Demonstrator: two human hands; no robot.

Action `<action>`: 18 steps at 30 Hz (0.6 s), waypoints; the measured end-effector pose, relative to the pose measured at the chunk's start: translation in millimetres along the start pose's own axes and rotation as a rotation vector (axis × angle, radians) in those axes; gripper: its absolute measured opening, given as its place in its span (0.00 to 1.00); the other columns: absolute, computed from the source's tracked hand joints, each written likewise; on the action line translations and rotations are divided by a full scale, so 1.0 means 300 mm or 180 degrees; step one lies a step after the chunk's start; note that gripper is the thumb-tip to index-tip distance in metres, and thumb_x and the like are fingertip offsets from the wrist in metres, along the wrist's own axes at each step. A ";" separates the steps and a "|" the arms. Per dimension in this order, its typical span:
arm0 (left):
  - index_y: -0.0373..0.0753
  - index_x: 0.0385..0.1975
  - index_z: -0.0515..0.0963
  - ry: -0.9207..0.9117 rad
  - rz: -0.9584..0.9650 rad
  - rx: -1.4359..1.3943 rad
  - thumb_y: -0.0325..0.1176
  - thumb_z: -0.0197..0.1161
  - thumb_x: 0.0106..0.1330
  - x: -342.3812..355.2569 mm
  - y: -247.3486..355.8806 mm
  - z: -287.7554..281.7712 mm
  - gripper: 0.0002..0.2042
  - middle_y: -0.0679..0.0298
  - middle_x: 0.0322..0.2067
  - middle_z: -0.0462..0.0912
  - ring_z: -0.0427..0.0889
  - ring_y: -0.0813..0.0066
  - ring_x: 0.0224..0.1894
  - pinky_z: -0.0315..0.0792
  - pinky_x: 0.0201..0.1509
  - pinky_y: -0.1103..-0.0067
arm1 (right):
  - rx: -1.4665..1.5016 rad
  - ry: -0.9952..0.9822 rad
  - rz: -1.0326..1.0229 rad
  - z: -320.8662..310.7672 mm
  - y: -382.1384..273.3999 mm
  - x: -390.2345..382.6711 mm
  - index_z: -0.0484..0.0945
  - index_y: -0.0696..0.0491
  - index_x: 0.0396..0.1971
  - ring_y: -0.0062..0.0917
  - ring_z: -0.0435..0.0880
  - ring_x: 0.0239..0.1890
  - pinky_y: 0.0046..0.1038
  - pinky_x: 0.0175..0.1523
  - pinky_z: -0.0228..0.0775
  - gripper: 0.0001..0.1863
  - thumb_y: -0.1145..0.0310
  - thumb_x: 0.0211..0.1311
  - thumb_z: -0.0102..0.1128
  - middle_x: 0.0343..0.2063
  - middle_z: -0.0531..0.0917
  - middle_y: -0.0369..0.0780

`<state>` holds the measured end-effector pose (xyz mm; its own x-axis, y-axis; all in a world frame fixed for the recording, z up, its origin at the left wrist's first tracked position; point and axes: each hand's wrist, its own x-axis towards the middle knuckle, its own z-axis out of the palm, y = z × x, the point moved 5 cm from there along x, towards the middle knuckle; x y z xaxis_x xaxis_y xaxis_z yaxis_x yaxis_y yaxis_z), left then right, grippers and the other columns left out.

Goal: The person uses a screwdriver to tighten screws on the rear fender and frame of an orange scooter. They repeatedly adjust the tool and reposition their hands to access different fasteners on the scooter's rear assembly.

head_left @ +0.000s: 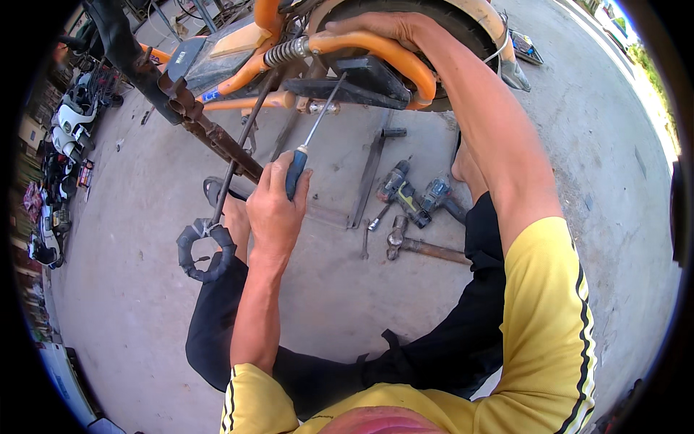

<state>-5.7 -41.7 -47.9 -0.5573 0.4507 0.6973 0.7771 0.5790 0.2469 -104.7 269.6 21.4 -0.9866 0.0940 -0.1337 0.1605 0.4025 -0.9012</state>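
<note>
In my left hand [275,199] is a screwdriver with a blue handle [296,173], its shaft pointing up to a dark angled metal bracket [376,78] on an orange scooter. My right hand [372,27] grips the orange tube [401,65] at the scooter's rear, fingers partly out of sight over it, beside the black tire [460,40]. Left of the bracket is a coil spring [285,54]. A long dark rod with a black segmented ring [207,267] at its lower end lies behind my left wrist, alongside a rusty metal post [217,145].
On the concrete floor [130,304] are two cordless power tools [408,199], a small socket tool [376,219], a wrench [365,246], a hammer [434,249] and metal bars [365,173]. My bent legs frame them. Several parked scooters [72,123] stand along the left.
</note>
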 end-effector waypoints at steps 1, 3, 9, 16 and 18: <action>0.42 0.51 0.80 0.0012 -0.0055 -0.0114 0.38 0.73 0.66 -0.002 -0.008 0.003 0.17 0.58 0.34 0.88 0.86 0.59 0.33 0.65 0.40 0.70 | -0.0183 0.0083 -0.0008 -0.005 -0.002 -0.003 0.90 0.46 0.44 0.16 0.85 0.32 0.19 0.38 0.74 0.28 0.36 0.59 0.68 0.34 0.90 0.35; 0.39 0.50 0.80 -0.0013 -0.0184 -0.0374 0.35 0.73 0.66 0.003 -0.004 0.014 0.16 0.56 0.34 0.87 0.87 0.59 0.33 0.71 0.39 0.71 | -0.0272 -0.0064 -0.0132 -0.018 0.018 0.041 0.90 0.47 0.46 0.18 0.85 0.32 0.20 0.38 0.74 0.29 0.37 0.58 0.69 0.36 0.90 0.35; 0.33 0.45 0.78 -0.0153 -0.1264 -0.1466 0.33 0.71 0.69 -0.044 -0.024 0.037 0.12 0.58 0.29 0.85 0.82 0.75 0.30 0.75 0.34 0.79 | -0.0163 0.0029 0.0034 0.047 -0.007 -0.042 0.90 0.47 0.47 0.19 0.86 0.34 0.21 0.41 0.75 0.30 0.37 0.57 0.69 0.38 0.90 0.37; 0.30 0.43 0.78 -0.0313 -0.1931 -0.2272 0.38 0.69 0.72 -0.004 -0.065 0.041 0.15 0.62 0.28 0.81 0.76 0.79 0.31 0.71 0.36 0.78 | -0.0133 0.0272 -0.0004 0.035 -0.030 -0.053 0.87 0.46 0.55 0.23 0.88 0.43 0.26 0.51 0.76 0.32 0.39 0.57 0.69 0.47 0.90 0.40; 0.31 0.44 0.78 -0.0323 -0.1611 -0.1698 0.37 0.69 0.71 0.018 -0.058 0.024 0.15 0.59 0.30 0.82 0.80 0.73 0.32 0.73 0.38 0.74 | 0.0000 0.0231 0.0164 0.027 -0.051 -0.097 0.87 0.46 0.54 0.23 0.87 0.43 0.27 0.52 0.75 0.32 0.38 0.57 0.68 0.48 0.89 0.39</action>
<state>-24.3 -44.5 -53.2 -0.8892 0.2918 0.3524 0.4402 0.3353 0.8329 -78.7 253.2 35.6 -0.9721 0.1804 -0.1496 0.2109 0.3953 -0.8940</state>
